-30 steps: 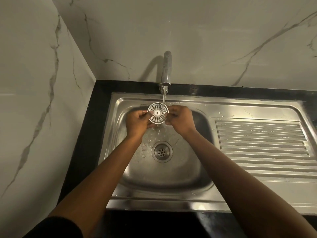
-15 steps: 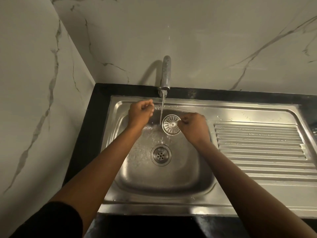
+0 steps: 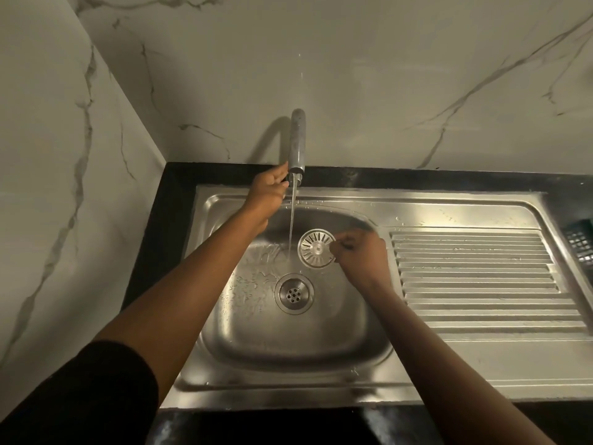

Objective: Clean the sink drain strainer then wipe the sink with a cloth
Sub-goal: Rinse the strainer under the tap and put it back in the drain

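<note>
The right hand (image 3: 359, 253) pinches the drain strainer (image 3: 317, 248) by its edge, just right of the running water (image 3: 292, 220), over the sink (image 3: 288, 351). The left hand (image 3: 268, 191) is up at the tap (image 3: 297, 139), fingers bent — I cannot tell if it grips. The strainer looks clean but is not back in the drain hole (image 3: 293, 293). Wiping is left — no cloth shows. A dark basket (image 3: 580, 244) is cut off at right.

Silver slotted strainer (image 3: 316, 248), grey-veined white wall (image 3: 385, 75)
</note>
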